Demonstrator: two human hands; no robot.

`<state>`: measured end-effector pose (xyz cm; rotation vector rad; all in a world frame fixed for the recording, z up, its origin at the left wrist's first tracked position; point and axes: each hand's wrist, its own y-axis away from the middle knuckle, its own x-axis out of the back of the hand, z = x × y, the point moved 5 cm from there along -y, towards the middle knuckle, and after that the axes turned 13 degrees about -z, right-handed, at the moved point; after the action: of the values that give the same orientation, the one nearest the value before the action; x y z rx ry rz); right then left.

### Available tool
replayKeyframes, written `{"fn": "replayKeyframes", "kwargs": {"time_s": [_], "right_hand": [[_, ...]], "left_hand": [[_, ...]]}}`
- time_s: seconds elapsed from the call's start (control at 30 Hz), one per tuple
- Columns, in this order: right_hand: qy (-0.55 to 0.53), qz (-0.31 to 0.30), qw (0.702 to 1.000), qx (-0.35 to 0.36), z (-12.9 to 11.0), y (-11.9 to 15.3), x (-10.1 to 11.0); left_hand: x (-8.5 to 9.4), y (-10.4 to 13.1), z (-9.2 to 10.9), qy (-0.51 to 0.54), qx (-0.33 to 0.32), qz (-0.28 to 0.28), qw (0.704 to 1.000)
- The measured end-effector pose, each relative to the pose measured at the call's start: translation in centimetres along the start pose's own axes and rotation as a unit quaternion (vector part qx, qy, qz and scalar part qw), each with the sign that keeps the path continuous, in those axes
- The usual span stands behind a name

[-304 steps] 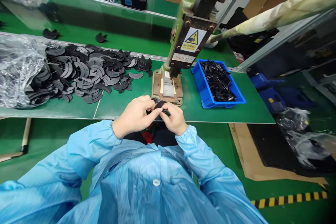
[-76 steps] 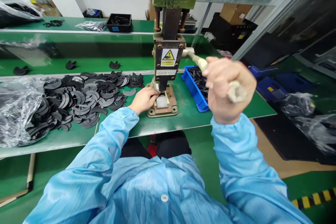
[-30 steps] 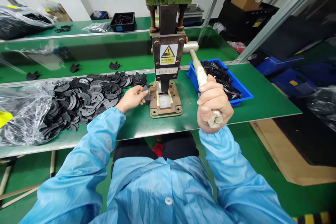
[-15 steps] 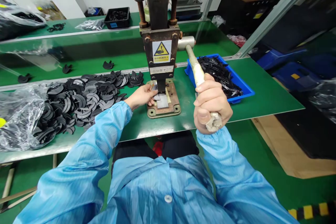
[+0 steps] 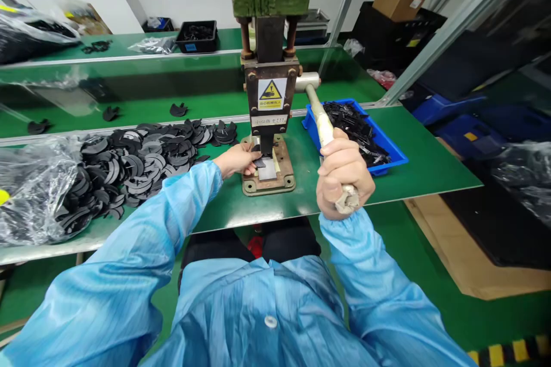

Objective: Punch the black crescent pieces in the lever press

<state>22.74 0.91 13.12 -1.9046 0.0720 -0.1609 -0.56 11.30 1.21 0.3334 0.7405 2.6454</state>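
A hand-lever press [image 5: 271, 74] stands upright on the green table, with a warning label on its front. My right hand [image 5: 345, 172] is wrapped around the taped end of the press lever [image 5: 322, 114], which slants up to the press's right side. At the base plate [image 5: 282, 175], my left hand [image 5: 241, 159] pinches a thin dark curved piece [image 5: 259, 163] under the ram [image 5: 267, 143]. The ram hides part of that piece. A light metal plate [image 5: 267, 170] lies on the base just in front. Left of my hand spreads a pile of similar black curved pieces [image 5: 138, 163].
A blue tray [image 5: 390, 166] heaped with narrow black parts sits right of the press. A clear plastic bag [image 5: 38, 195] lies at the left. Behind, a shelf holds a black bin [image 5: 197, 37]. The table's front edge runs close to my body.
The view has shifted, so the press appears lower and slightly to the right. The curved piece in my left hand has turned slightly under the ram. My right hand keeps its hold on the lever.
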Motion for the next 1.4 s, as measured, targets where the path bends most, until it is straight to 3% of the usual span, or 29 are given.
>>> {"fn": "replayKeyframes", "kwargs": {"time_s": [0.13, 0.2, 0.23, 0.3, 0.4, 0.5, 0.63, 0.77, 0.97, 1.17, 1.4], "right_hand": [[0.005, -0.01, 1.0, -0.004, 0.3, 0.0, 0.2], [0.007, -0.004, 1.0, -0.002, 0.4, 0.1, 0.3], [0.005, -0.001, 1.0, -0.001, 0.4, 0.1, 0.3], [-0.003, 0.007, 1.0, 0.005, 0.5, 0.1, 0.3], [-0.008, 0.007, 1.0, 0.021, 0.5, 0.1, 0.2], [-0.001, 0.004, 1.0, 0.02, 0.5, 0.1, 0.3], [0.008, -0.014, 1.0, 0.017, 0.6, 0.3, 0.6], [0.01, -0.035, 0.999, 0.02, 0.6, 0.3, 0.9], [-0.001, -0.022, 1.0, 0.017, 0.7, 0.4, 0.7], [-0.011, -0.016, 1.0, 0.024, 0.6, 0.2, 0.3], [-0.016, -0.009, 0.999, 0.027, 0.5, 0.1, 0.2]], "left_hand": [[-0.5, 1.0, -0.1, -0.043, -0.111, -0.001, 0.993], [0.5, 1.3, -0.2, -0.098, -0.176, -0.028, 0.979], [1.7, 1.3, -0.3, -0.14, -0.199, -0.023, 0.97], [5.3, 1.1, -0.1, -0.257, -0.218, 0.051, 0.94], [11.1, 0.0, 0.9, -0.45, -0.197, 0.216, 0.844], [13.6, -2.9, 2.0, -0.558, -0.152, 0.228, 0.784], [12.9, -6.6, 2.2, -0.62, -0.064, 0.173, 0.762], [11.7, -7.1, 1.1, -0.632, -0.029, 0.128, 0.764], [10.5, -2.4, -1.4, -0.656, -0.087, 0.078, 0.745], [8.3, 3.4, -4.9, -0.639, -0.171, 0.077, 0.746], [9.5, 7.9, -6.9, -0.593, -0.192, 0.139, 0.77]]}}
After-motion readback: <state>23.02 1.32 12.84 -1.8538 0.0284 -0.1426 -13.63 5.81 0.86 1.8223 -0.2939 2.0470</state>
